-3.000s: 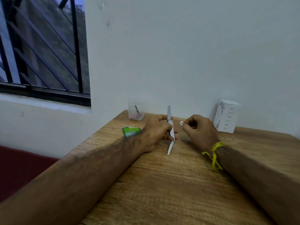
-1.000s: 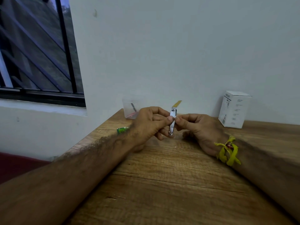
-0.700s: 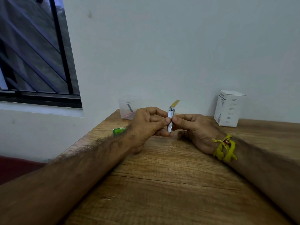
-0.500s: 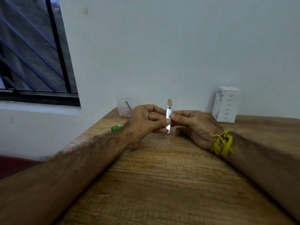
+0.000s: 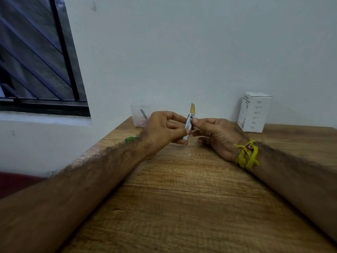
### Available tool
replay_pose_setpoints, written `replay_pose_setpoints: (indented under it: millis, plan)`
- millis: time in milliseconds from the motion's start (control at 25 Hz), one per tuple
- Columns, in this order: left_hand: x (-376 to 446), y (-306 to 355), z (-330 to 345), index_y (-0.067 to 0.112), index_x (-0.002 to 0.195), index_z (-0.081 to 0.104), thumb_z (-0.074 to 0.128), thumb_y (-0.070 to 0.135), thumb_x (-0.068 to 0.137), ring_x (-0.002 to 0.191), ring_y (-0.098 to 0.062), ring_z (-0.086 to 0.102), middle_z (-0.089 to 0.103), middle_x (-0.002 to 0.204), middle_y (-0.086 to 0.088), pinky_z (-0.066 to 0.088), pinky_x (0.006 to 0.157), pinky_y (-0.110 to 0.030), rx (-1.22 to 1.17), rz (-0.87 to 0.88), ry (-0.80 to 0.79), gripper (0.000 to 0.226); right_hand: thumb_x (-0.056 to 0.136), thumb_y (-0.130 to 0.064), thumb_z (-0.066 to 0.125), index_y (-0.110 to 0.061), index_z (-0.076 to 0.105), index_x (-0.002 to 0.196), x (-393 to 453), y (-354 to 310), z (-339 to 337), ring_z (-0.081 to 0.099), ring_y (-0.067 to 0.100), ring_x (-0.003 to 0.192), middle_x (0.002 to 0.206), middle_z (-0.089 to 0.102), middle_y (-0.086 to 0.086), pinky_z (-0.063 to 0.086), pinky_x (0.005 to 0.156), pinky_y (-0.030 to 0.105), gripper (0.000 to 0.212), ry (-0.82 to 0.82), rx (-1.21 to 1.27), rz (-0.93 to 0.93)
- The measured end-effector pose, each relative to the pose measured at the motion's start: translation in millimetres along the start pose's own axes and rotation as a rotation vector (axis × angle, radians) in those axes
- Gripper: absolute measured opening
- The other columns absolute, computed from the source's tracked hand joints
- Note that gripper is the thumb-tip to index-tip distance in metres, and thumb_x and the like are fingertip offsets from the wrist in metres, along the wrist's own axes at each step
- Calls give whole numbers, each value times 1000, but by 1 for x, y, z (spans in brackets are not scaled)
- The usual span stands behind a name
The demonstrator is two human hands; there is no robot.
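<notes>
- The left hand (image 5: 164, 132) pinches the lower part of a small metal tool (image 5: 188, 127) between thumb and curled fingers.
- The right hand (image 5: 218, 136) pinches the upper part of it with thumb and forefinger; a ring (image 5: 209, 134) is on one finger.
- The tool is held almost upright just above the table (image 5: 182, 198), near the wall, with a yellow tip on top.
- A yellow band (image 5: 247, 155) is tied on the right wrist.
- A white box (image 5: 254, 112) stands to the right; its printed lines are too small to read.
- A clear cup (image 5: 139, 115) and a green packet (image 5: 131, 139) are on the left side.
</notes>
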State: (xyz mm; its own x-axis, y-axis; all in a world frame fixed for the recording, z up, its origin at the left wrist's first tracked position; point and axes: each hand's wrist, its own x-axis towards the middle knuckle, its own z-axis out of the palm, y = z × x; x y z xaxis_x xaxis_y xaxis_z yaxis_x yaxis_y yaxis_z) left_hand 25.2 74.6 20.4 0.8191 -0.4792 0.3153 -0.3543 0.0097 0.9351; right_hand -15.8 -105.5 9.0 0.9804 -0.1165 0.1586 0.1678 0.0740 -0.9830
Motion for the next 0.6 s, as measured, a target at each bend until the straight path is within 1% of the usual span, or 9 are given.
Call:
replay_pose_setpoints:
  millis: [80,120,200,240,280,320,400,480,600]
  plan:
    - [1,-1,-3,2,112,68,77,-2,83,80,-19,77,79,91,-9,63,69,-33,149,55,-4,30,76,-39,74,-6,75,92,1,-1,0,63,15,75,90,73,7,46,61,28,37,79,28,-2]
    - [1,-2,-5,7,116,69,77,2,84,80,-14,76,79,93,-4,64,73,-35,329,129,-1,33,76,-42,74,-6,75,91,1,-1,1,63,15,73,88,73,6,46,61,28,39,122,34,-6]
    - [1,1,-9,20,123,68,72,14,89,86,-9,73,78,102,4,61,83,-37,855,322,-21,35,79,-44,74,-5,74,86,2,-1,3,62,14,68,83,73,5,46,57,28,40,190,25,-21]
    - [0,6,-10,24,125,67,66,20,93,91,-11,71,77,106,5,58,85,-37,1116,403,-44,32,81,-44,74,-3,73,84,2,-1,4,62,15,65,80,72,6,46,54,28,41,210,18,-27]
    - [0,10,-10,27,125,65,59,24,97,94,-16,70,76,106,5,57,83,-38,1315,466,-60,29,81,-44,74,-1,72,84,3,0,4,62,15,63,77,72,8,45,52,28,43,221,7,-32]
    - [0,14,-10,27,125,64,54,25,99,94,-19,69,75,104,3,56,79,-38,1448,520,-65,27,82,-43,75,1,72,83,3,0,5,61,16,61,75,71,10,45,51,28,44,227,-10,-29]
    - [3,17,-11,24,122,63,51,23,101,88,-21,68,74,99,2,54,69,-37,1605,623,-71,25,83,-37,77,1,72,80,5,2,7,60,19,60,75,70,14,45,50,29,38,240,-86,-13]
    - [4,18,-12,21,118,64,55,19,99,81,-21,66,74,92,2,51,61,-35,1671,695,-74,21,86,-34,75,-1,72,77,6,3,10,60,20,60,74,71,15,46,50,29,34,252,-191,-1]
    - [4,20,-13,21,113,66,58,16,97,77,-20,63,72,89,4,38,55,-33,1757,703,-40,19,91,-30,70,1,71,77,5,2,13,57,19,56,70,69,13,45,46,27,34,245,-231,22]
